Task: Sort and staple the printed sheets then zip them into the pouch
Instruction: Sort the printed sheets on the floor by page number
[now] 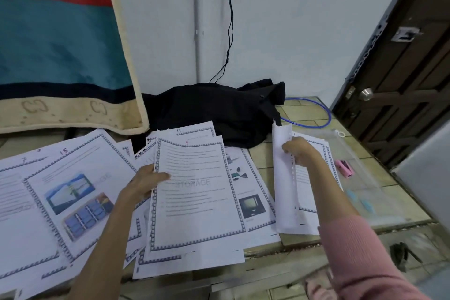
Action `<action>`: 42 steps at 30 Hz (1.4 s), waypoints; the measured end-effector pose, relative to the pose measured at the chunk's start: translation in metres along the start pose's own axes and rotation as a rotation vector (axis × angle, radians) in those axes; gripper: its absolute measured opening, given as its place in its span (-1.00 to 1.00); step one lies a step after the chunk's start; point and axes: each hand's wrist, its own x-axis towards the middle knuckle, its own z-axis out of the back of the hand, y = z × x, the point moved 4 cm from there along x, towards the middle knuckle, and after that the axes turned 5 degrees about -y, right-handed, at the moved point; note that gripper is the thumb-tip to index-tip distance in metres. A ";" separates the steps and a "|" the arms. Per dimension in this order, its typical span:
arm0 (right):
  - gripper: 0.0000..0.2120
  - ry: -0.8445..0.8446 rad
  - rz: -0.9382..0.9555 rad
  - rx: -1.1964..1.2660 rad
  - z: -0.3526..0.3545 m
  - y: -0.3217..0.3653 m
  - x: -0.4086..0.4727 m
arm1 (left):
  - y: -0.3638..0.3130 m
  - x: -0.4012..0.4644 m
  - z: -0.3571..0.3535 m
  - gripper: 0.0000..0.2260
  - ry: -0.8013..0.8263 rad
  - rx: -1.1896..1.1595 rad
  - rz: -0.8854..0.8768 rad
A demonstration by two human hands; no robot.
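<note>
Printed sheets with blue patterned borders lie spread over the tiled surface. My left hand point(143, 181) grips the left edge of a stack whose top sheet point(194, 192) reads STORAGE and bears a red 5. My right hand point(298, 151) pinches a curled sheet point(283, 178) lifted on edge above a small pile point(314, 202) at the right. A sheet numbered 15 with pictures point(73, 190) lies at the left. The clear zip pouch point(360, 178) lies flat at the far right, with a pink stapler point(344, 168) seen on or through it.
A black garment point(219, 109) is bunched at the back against the wall, a blue ring point(314, 114) beside it. A striped teal and red blanket point(60, 44) hangs at the left. A dark door point(401, 92) stands at the right. A black cable point(230, 19) runs down the wall.
</note>
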 end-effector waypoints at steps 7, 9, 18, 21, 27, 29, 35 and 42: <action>-0.67 0.184 0.065 0.097 -0.048 0.015 -0.035 | 0.002 -0.007 -0.019 -0.61 0.136 -0.279 0.101; -0.68 0.246 0.112 0.083 -0.071 0.029 -0.053 | 0.003 -0.007 -0.023 -0.59 0.118 -0.319 0.111; -0.37 0.486 0.313 -0.107 -0.161 0.069 -0.120 | 0.011 -0.002 -0.032 -0.34 0.212 -0.524 0.123; -0.33 0.018 0.246 -0.256 -0.128 0.027 -0.085 | 0.009 -0.005 -0.025 -0.37 0.171 -0.448 0.114; -0.38 0.110 0.350 -0.330 -0.152 -0.007 -0.092 | 0.011 -0.008 -0.036 -0.31 0.037 -0.198 0.047; -0.43 0.122 0.436 -0.233 -0.157 0.002 -0.097 | 0.008 -0.012 -0.042 -0.49 -0.012 -0.186 -0.002; -0.16 0.181 0.373 0.183 -0.088 0.011 -0.084 | -0.026 -0.047 -0.011 -0.30 0.077 -0.311 -0.231; -0.85 0.156 0.757 0.645 -0.044 0.121 -0.139 | -0.132 -0.097 0.026 -0.70 -0.354 -0.385 -0.639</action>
